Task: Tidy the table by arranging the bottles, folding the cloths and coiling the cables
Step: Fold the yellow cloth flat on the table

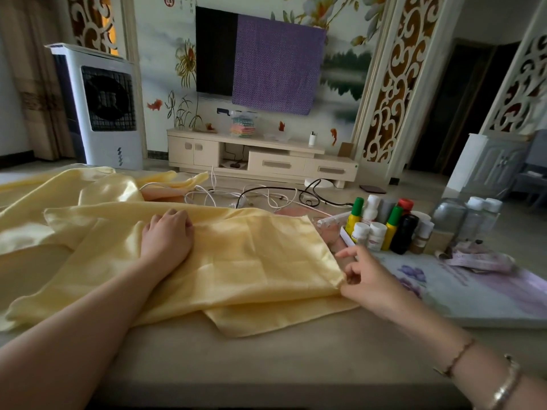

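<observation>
Yellow cloth (236,261) spread across desk (266,356), left end cut off by frame. Left hand (167,238) at centre presses on cloth, fingers loosely curled, grasping nothing. Cables (260,193) tangled behind, partly hidden by cloth. Right hand (367,279) fingers pinch cloth's right edge. Bottles (393,229) clustered right, labels unreadable.

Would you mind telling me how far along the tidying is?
Done: the small plastic bottles stand grouped upright. In hand: the pale yellow satin cloth, left hand pressing it, right hand pinching its corner. Left: the tangled white and black cables.
</observation>
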The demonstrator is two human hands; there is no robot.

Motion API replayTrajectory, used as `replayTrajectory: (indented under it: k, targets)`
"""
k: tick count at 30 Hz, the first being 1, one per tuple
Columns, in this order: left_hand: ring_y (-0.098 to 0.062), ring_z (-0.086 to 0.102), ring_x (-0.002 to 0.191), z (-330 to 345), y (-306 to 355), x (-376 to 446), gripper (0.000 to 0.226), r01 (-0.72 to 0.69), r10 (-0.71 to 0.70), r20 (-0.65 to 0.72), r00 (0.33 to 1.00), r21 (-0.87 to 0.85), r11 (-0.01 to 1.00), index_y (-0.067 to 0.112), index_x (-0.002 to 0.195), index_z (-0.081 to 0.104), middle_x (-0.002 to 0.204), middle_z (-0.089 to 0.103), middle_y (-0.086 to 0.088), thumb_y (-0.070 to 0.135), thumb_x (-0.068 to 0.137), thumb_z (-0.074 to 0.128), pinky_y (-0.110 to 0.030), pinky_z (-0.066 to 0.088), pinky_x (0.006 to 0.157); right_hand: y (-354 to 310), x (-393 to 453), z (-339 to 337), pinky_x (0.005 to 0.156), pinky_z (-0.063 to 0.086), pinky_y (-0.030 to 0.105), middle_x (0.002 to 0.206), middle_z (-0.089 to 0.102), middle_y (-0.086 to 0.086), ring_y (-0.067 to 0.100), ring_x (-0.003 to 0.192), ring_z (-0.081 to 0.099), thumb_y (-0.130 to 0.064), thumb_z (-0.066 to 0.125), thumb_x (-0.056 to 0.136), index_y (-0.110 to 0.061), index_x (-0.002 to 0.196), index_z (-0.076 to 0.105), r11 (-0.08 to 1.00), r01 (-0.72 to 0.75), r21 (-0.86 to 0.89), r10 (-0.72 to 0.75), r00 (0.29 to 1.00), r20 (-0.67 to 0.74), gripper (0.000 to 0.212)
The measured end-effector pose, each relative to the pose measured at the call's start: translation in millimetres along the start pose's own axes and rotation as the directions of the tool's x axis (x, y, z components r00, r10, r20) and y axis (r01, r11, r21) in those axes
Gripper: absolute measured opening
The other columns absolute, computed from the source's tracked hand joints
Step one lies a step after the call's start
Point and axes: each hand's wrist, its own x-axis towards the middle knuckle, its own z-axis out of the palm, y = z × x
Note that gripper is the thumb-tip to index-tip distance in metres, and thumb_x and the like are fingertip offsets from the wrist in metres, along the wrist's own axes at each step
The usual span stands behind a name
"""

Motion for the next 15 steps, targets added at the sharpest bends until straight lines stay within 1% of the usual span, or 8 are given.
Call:
replayTrajectory:
  k: [2, 3, 5, 6, 8, 10, 12, 15]
  targets:
    - [-0.032, 0.047, 0.106, 0, 0, 0, 0.013, 0.002, -0.002, -0.003, 1.000, -0.004, 1.000, 0.015, 0.095, 0.059, 0.112, 0.059, -0.006, 0.021, 0.093, 0.048, -0.042, 0.036, 0.092, 1, 4, -2, 0.056, 0.038, 0.026, 0.075, 0.053, 0.002, 0.013, 0.065, 0.047, 0.003, 0.057, 0.081, -0.018, 0.117, 0.044, 0.998, -0.045, 0.033, 0.046, 0.998, -0.044, 0.044]
    - [-0.032, 0.047, 0.106, 0, 0, 0, 0.013, 0.002, -0.002, -0.002, 1.000, -0.005, 1.000, 0.015, 0.095, 0.059, 0.112, 0.059, -0.006, 0.021, 0.093, 0.048, -0.042, 0.036, 0.092, 1, 5, -2, 0.055, 0.037, 0.026, 0.076, 0.053, 0.001, 0.013, 0.065, 0.048, 0.003, 0.055, 0.081, -0.019, 0.116, 0.043, 0.999, -0.052, 0.000, 0.052, 0.997, -0.060, 0.044]
    - [-0.031, 0.047, 0.107, -1, 0, 0, 0.013, 0.003, -0.003, -0.001, 1.000, -0.002, 1.000, 0.015, 0.095, 0.059, 0.113, 0.059, -0.006, 0.021, 0.093, 0.048, -0.043, 0.036, 0.092, -2, 3, -1, 0.057, 0.039, 0.027, 0.081, 0.053, -0.003, 0.012, 0.071, 0.051, -0.003, 0.054, 0.081, -0.024, 0.115, 0.038, 0.980, -0.019, -0.200, -0.002, 0.994, -0.106, 0.044]
    - [-0.031, 0.047, 0.107, -1, 1, 0, 0.013, 0.004, -0.004, 0.000, 1.000, 0.000, 1.000, 0.015, 0.095, 0.059, 0.113, 0.059, -0.005, 0.021, 0.093, 0.048, -0.043, 0.035, 0.092, -4, 1, 0, 0.059, 0.041, 0.029, 0.084, 0.054, -0.003, 0.013, 0.075, 0.053, -0.006, 0.053, 0.081, -0.026, 0.116, 0.035, 0.938, 0.001, -0.348, -0.055, 0.988, -0.144, 0.044]
    - [-0.031, 0.047, 0.108, -3, 1, 0, 0.013, 0.009, -0.009, 0.001, 1.000, 0.001, 1.000, 0.016, 0.096, 0.059, 0.114, 0.059, -0.005, 0.020, 0.093, 0.048, -0.043, 0.035, 0.093, -6, -3, 1, 0.061, 0.039, 0.032, 0.093, 0.058, 0.000, 0.019, 0.081, 0.055, -0.010, 0.051, 0.082, -0.021, 0.121, 0.034, 0.781, 0.006, -0.624, -0.198, 0.951, -0.239, 0.044]
    - [-0.031, 0.047, 0.110, -5, 2, -1, 0.013, 0.005, -0.005, -0.006, 1.000, 0.001, 1.000, 0.017, 0.099, 0.059, 0.116, 0.058, -0.005, 0.021, 0.093, 0.048, -0.043, 0.034, 0.094, -8, -4, 2, 0.064, 0.034, 0.031, 0.102, 0.061, 0.004, 0.024, 0.090, 0.057, -0.010, 0.050, 0.083, -0.015, 0.126, 0.035, 0.646, -0.016, -0.764, -0.284, 0.923, -0.258, 0.046]
    - [-0.032, 0.047, 0.111, -9, 5, -3, 0.015, -0.025, 0.025, -0.031, 0.999, 0.003, 1.000, 0.017, 0.105, 0.058, 0.120, 0.058, -0.005, 0.022, 0.093, 0.051, -0.043, 0.035, 0.093, -7, -4, 2, 0.070, 0.034, 0.032, 0.108, 0.060, 0.002, 0.025, 0.103, 0.054, -0.007, 0.049, 0.083, -0.015, 0.123, 0.037, 0.646, 0.058, -0.761, -0.340, 0.915, -0.219, 0.043]
    - [-0.033, 0.050, 0.106, -25, 18, -6, 0.013, -0.099, 0.094, -0.095, 0.991, -0.044, 0.994, 0.016, 0.102, 0.059, 0.116, 0.058, -0.004, 0.021, 0.091, 0.055, -0.040, 0.039, 0.083, -6, -8, 1, 0.088, 0.030, 0.026, 0.109, 0.043, -0.010, 0.015, 0.114, 0.037, -0.006, 0.049, 0.080, -0.025, 0.115, 0.043, 0.691, 0.294, -0.661, -0.439, 0.896, -0.060, 0.041]
